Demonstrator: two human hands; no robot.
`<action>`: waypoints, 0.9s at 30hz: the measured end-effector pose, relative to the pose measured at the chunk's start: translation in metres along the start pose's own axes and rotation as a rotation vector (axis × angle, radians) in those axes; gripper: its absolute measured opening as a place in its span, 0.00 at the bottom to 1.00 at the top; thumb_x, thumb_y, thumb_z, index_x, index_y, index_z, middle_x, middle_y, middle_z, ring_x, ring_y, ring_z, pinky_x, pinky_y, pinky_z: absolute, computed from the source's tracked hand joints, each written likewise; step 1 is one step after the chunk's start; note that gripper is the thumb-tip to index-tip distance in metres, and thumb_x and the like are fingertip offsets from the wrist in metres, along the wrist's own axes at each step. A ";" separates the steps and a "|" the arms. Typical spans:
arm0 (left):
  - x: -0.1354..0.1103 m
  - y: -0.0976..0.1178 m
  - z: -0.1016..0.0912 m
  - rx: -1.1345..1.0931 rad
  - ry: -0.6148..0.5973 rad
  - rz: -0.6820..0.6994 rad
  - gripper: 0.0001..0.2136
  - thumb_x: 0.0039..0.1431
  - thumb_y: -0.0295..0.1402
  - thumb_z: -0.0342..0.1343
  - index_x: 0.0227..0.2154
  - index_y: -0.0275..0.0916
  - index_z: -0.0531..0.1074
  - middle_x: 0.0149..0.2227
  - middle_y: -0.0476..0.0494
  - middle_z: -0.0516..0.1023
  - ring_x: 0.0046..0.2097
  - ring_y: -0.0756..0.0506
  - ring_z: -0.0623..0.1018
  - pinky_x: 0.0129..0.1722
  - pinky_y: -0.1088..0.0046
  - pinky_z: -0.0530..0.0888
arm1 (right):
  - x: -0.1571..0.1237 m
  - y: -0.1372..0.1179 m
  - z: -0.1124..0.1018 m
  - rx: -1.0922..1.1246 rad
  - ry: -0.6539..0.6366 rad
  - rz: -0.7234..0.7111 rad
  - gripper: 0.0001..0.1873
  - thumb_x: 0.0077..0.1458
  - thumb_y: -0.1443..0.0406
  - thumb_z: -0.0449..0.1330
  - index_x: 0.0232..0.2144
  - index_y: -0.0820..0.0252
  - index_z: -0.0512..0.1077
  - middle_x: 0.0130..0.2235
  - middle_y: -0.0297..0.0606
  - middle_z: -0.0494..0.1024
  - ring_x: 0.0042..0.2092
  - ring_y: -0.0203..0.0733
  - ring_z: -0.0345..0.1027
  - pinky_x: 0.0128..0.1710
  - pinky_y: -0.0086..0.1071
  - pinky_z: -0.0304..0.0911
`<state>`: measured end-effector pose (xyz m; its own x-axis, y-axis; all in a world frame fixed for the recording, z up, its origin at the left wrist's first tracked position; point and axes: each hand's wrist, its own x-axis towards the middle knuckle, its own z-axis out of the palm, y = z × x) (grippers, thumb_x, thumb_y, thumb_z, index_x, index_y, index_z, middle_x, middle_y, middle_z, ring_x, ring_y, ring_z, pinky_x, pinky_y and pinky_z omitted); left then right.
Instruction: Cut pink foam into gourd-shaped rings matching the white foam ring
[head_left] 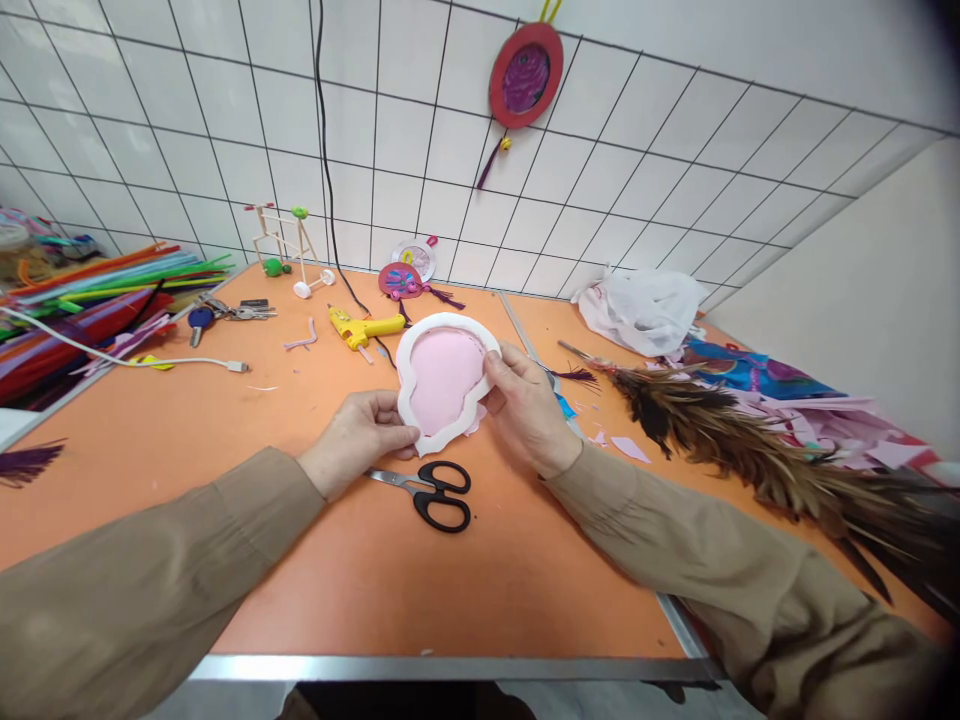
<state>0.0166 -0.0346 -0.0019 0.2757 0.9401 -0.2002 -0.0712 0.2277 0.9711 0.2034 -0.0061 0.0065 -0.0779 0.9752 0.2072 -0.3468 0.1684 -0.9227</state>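
Observation:
Between my two hands is a white gourd-shaped frame (406,350) with pink sheet (448,377) filling its middle, raised above the table. My left hand (361,438) pinches its lower left edge, thumb on the front. At the right edge my right hand (529,408) grips it, thumb in front and the other fingers behind. A bit of pink sheet sticks out past the frame's lower right. Black-handled scissors (442,495) lie on the table just below the frame, their blade tips close to my left hand. Behind the frame's left side rests a yellow glue gun (367,328).
Keys (232,311), a white cable (187,362) and colourful pipe cleaners (112,285) lie on the left. A small stick model (289,250) stands near the tiled wall. Rightward are a white plastic bag (641,308), a feather duster (735,440) and pink scraps (630,448).

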 end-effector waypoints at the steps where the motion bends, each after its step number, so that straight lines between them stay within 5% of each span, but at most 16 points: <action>1: 0.000 0.000 0.000 0.000 -0.002 -0.002 0.14 0.37 0.29 0.69 0.30 0.33 0.76 0.27 0.45 0.81 0.28 0.50 0.78 0.33 0.73 0.76 | 0.000 -0.001 0.000 -0.002 -0.001 0.002 0.17 0.43 0.53 0.71 0.27 0.58 0.72 0.27 0.29 0.67 0.28 0.34 0.59 0.27 0.29 0.58; 9: -0.002 0.000 -0.002 0.008 -0.020 -0.047 0.14 0.38 0.29 0.69 0.31 0.33 0.78 0.27 0.45 0.81 0.28 0.50 0.79 0.33 0.75 0.77 | 0.002 -0.006 -0.002 0.007 0.015 0.008 0.15 0.42 0.59 0.71 0.34 0.57 0.76 0.33 0.31 0.74 0.33 0.35 0.64 0.33 0.29 0.61; 18: -0.004 0.002 0.000 0.033 -0.006 -0.074 0.13 0.38 0.28 0.68 0.31 0.33 0.77 0.27 0.46 0.81 0.28 0.51 0.78 0.33 0.75 0.77 | 0.006 -0.013 -0.002 -0.027 0.043 -0.024 0.16 0.41 0.55 0.72 0.25 0.58 0.74 0.26 0.28 0.71 0.30 0.33 0.63 0.31 0.29 0.61; 27: -0.005 0.005 0.001 0.008 -0.042 -0.043 0.11 0.39 0.29 0.68 0.28 0.33 0.77 0.24 0.46 0.80 0.26 0.51 0.78 0.29 0.77 0.76 | 0.005 -0.018 -0.002 -0.081 0.067 -0.066 0.12 0.41 0.57 0.71 0.26 0.58 0.78 0.27 0.30 0.75 0.29 0.34 0.64 0.32 0.31 0.62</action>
<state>0.0157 -0.0385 0.0042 0.3186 0.9180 -0.2360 -0.0506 0.2651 0.9629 0.2107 -0.0044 0.0232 0.0060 0.9685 0.2489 -0.2719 0.2411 -0.9317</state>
